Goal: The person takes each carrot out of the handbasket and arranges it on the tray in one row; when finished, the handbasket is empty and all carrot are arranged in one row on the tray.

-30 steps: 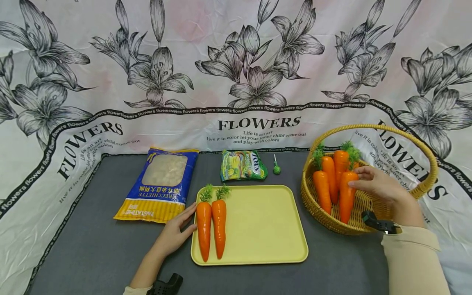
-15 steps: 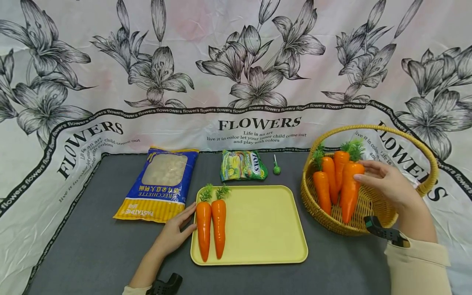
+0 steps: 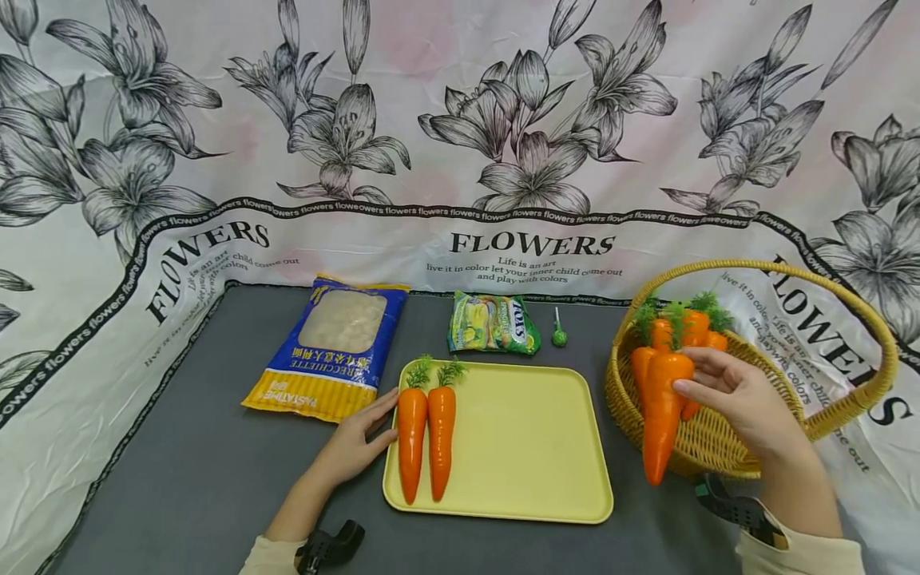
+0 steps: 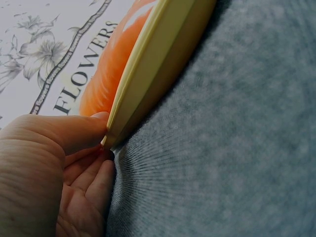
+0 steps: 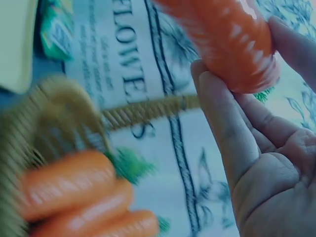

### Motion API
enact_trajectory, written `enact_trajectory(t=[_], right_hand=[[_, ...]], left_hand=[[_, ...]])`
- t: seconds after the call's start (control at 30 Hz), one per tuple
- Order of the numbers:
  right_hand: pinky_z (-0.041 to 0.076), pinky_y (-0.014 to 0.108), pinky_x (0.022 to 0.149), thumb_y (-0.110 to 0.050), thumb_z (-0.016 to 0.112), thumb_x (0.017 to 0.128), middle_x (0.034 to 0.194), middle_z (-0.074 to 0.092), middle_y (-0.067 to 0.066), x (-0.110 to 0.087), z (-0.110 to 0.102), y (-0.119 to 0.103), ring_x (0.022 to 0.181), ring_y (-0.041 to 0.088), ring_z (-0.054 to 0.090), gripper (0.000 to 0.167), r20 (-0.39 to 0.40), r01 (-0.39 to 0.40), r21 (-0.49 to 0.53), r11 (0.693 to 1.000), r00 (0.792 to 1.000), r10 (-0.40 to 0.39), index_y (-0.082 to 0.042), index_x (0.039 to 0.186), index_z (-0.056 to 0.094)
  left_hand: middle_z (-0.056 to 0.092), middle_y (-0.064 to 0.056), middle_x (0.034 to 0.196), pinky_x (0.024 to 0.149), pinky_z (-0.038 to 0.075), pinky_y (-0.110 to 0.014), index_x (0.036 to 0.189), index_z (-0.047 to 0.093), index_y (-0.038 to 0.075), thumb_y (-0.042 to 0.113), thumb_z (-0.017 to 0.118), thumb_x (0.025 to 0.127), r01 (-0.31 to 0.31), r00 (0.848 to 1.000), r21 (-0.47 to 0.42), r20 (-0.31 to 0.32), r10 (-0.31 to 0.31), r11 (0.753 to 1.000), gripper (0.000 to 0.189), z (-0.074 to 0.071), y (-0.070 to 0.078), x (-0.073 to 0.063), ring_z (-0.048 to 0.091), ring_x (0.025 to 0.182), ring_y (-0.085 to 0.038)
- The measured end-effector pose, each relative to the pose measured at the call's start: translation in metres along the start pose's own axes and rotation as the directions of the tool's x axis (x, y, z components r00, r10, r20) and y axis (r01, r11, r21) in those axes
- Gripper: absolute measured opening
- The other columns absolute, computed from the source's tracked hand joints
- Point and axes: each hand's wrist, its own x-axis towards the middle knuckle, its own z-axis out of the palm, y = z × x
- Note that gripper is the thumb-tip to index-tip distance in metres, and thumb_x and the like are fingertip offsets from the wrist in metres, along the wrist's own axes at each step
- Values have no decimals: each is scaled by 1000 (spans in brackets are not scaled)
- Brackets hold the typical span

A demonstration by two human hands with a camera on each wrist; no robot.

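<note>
My right hand pinches an orange toy carrot near its leafy top, its tip pointing down past the front left rim of the wicker basket. In the right wrist view the thumb and fingertips grip the held carrot on both sides. Several other carrots lie in the basket. At the left edge of the yellow tray, my left hand holds the rim; the left wrist view has the thumb and fingers meeting at the tray rim. Two carrots, one left and one right, lie side by side on the tray.
A blue and yellow pasta bag lies behind the left hand. Behind the tray are a green snack bag and a small green lollipop. The basket's tall handle arches behind the right hand. A flowered cloth hangs at the back.
My right hand has lifted a carrot and brought it left and toward me, over the basket's front rim. The left hand stays at the tray. The head view has shifted slightly.
</note>
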Motion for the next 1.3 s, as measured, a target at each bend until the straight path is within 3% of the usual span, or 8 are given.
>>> enact_trajectory(t=[0.13,0.3,0.43,0.6,0.93,1.07,1.3], right_hand=[[55,14,72,8,54,91,107,64,-14,4,26,10,93,0,63,42,-9,8,27,1000,1000,-8,-25,117,61],[57,18,73,5,54,92,104,65,-11,12,64,20,88,3,65,35,24,9,94,995,1000,-11,-19,118,58],[57,19,76,0,57,93,101,66,-9,23,93,24,87,6,66,30,50,-37,109,993,998,31,-3,122,52],[55,20,81,-7,61,91,100,66,-5,36,125,27,88,8,66,45,62,-113,85,990,992,108,14,127,45],[56,24,83,-11,67,88,108,64,17,58,174,33,87,11,67,48,98,-156,121,980,985,145,11,127,49],[57,26,84,-15,69,87,114,60,21,62,187,38,92,15,67,55,106,-186,98,978,979,176,9,131,47],[59,38,81,-21,72,85,114,61,21,63,209,53,95,23,67,50,135,-214,26,977,969,208,6,123,54]], left_hand=[[38,-15,149,103,43,-42,143,42,3,16,61,93,11,1000,13,-5,-11,1000,55,-2,1,-1,39,135,-33],[38,-12,150,104,42,-41,143,42,4,16,62,93,35,999,7,-1,-35,999,55,-7,4,-5,38,135,-30],[37,-12,150,105,41,-40,143,42,4,18,62,93,45,999,2,7,-45,999,56,-7,5,-7,37,136,-29],[36,-11,151,105,41,-40,144,41,6,20,61,93,43,999,9,13,-43,999,56,-5,3,-6,36,137,-29],[37,-12,150,105,41,-40,144,41,6,22,60,94,46,999,4,24,-46,999,56,-3,3,-3,37,136,-30],[36,-12,151,105,41,-40,144,41,5,21,61,93,53,998,-8,25,-53,999,56,-2,5,-3,36,136,-30],[36,-12,151,105,40,-41,144,41,6,21,61,93,60,998,-13,23,-60,998,57,0,5,0,36,137,-30]])
